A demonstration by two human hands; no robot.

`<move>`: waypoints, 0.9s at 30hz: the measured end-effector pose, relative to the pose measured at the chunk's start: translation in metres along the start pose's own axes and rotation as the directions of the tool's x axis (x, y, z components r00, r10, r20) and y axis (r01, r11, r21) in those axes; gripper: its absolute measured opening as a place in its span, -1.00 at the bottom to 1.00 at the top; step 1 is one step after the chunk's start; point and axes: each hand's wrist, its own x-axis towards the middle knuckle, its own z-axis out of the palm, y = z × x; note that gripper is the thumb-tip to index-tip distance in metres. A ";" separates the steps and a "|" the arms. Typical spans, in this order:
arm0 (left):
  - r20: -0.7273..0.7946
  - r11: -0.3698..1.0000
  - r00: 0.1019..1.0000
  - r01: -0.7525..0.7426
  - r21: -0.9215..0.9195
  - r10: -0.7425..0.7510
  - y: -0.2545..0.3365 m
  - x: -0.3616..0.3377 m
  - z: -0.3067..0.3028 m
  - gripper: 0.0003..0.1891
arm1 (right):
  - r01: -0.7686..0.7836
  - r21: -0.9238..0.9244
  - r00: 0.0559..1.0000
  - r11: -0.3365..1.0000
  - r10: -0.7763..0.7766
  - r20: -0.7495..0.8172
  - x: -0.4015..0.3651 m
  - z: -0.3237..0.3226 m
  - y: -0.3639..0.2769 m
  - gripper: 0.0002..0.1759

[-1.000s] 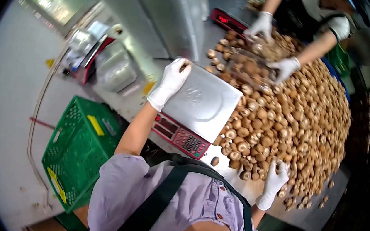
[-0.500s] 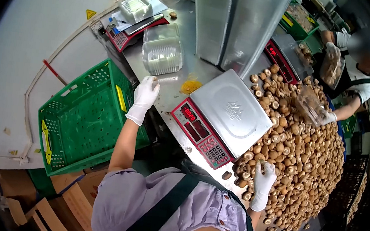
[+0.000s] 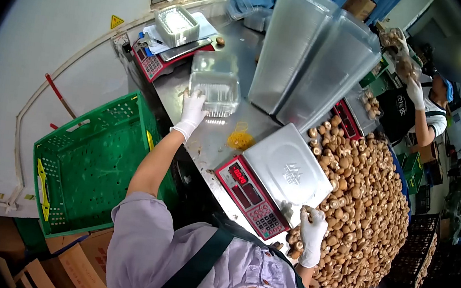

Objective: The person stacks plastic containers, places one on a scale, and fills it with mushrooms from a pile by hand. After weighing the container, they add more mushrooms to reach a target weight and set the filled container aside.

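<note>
My left hand point(image 3: 192, 111), in a white glove, has its fingers over the left edge of an open clear plastic clamshell container point(image 3: 222, 89) on the metal table. My right hand point(image 3: 312, 237), also gloved, is closed with a brown-capped mushroom point(image 3: 307, 214) at its fingertips, partly hidden by the fingers. It hovers between the lower right corner of a red and silver digital scale point(image 3: 284, 175) and a large pile of mushrooms point(image 3: 361, 216). A small heap of yellow rubber bands point(image 3: 240, 139) lies between the container and the scale.
Tall stacks of clear containers point(image 3: 292, 48) stand behind the scale. A green crate point(image 3: 97, 163) is at the left. A second scale point(image 3: 163, 57) bears a container at the back left; a third point(image 3: 347, 118) is beyond the pile. A co-worker point(image 3: 416, 108) at the right lifts packed mushrooms.
My left hand has moved forward onto the clear container. My right hand has come off the pile toward the scale with a mushroom. The co-worker's hands have risen with packed containers. The view has shifted.
</note>
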 end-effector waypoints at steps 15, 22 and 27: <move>-0.044 0.962 0.997 0.069 0.264 -0.059 0.016 0.143 0.037 -0.31 | -0.178 -0.028 0.984 0.984 0.179 0.021 0.029 0.008 -0.020 -0.80; -0.015 0.967 0.987 0.157 0.199 -0.157 0.035 0.178 0.051 -0.33 | -0.156 -0.049 0.986 0.987 0.153 -0.060 0.032 0.017 -0.015 -0.88; -0.203 0.994 0.979 0.013 -0.111 -0.035 0.041 0.178 0.020 -0.39 | -0.052 -0.042 0.996 0.998 0.049 -0.076 0.029 0.025 -0.016 -0.87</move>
